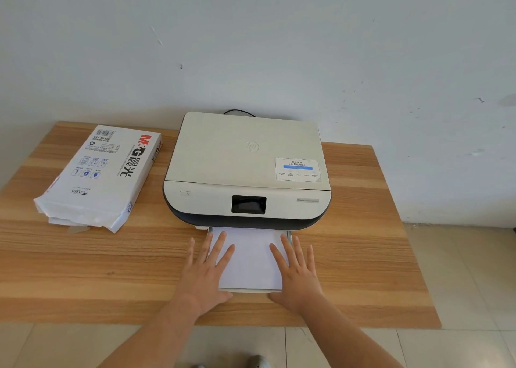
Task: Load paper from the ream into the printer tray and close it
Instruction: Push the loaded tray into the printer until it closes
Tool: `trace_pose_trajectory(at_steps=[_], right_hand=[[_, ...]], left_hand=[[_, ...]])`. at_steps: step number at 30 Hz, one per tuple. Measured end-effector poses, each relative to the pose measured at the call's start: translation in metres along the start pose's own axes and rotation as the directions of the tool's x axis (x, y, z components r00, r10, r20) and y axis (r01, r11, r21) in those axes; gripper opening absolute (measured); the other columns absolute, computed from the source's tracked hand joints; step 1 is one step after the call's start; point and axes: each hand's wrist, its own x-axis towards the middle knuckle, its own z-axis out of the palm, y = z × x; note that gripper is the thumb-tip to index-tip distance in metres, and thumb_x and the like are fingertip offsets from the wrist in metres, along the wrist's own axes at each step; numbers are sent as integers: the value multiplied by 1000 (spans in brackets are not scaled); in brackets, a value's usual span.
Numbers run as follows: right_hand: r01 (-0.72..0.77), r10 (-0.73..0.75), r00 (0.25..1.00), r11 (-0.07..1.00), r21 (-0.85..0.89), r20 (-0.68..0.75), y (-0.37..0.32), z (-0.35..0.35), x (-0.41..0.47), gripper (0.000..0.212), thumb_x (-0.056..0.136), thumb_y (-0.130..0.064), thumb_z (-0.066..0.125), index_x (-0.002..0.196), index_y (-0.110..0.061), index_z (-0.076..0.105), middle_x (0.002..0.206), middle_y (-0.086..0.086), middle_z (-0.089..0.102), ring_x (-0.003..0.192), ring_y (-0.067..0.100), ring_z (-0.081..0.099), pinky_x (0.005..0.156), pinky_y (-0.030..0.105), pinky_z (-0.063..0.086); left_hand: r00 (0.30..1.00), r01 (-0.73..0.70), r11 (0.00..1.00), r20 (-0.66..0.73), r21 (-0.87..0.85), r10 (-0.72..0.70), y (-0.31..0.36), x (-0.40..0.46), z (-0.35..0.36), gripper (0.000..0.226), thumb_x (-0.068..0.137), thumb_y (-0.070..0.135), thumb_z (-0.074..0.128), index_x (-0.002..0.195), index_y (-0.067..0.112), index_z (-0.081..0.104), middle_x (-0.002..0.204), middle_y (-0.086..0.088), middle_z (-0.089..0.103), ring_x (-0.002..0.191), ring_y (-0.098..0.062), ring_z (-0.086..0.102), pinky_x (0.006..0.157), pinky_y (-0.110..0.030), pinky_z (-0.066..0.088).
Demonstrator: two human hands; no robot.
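Paper loaded; tray not yet closed.

I see the left hand [205,275] and right hand [297,274] lying flat, each grip wide with fingers spread and holding nothing, palms pressed on the two sides of the paper [250,258] that sits in the tray [251,290]. The tray stands pulled out from under the printer [247,172], directly ahead of both grips. The ream [100,176] lies on the surface [363,256] well to the left of the left grip, its wrapper open at the near end. I judge the loading step done, with the stack seated between the tray walls. What remains, in my estimate, is pushing the tray fully home under the printer.
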Motion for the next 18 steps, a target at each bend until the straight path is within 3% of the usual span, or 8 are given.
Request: trace_pose_trajectory(at_steps=[15, 18], right_hand=[[16, -19, 999, 998, -63, -50, 7, -10, 20, 112, 80, -68, 53, 147, -28, -28, 147, 6, -48, 134, 33, -45, 111, 61, -20], [-1, -5, 997, 998, -67, -82, 10, -13, 27, 114, 77, -70, 56, 150, -28, -20, 151, 7, -42, 138, 34, -39, 112, 61, -17]], left_hand=[[1000, 27, 999, 0, 44, -27, -3, 19, -9, 111, 78, 76, 42, 144, 24, -30, 148, -8, -46, 135, -33, -41, 109, -63, -20], [999, 44, 998, -28, 54, -43, -4, 26, -13, 112, 78, 76, 43, 144, 22, -29, 145, -8, -49, 136, -34, -40, 109, -63, -19]])
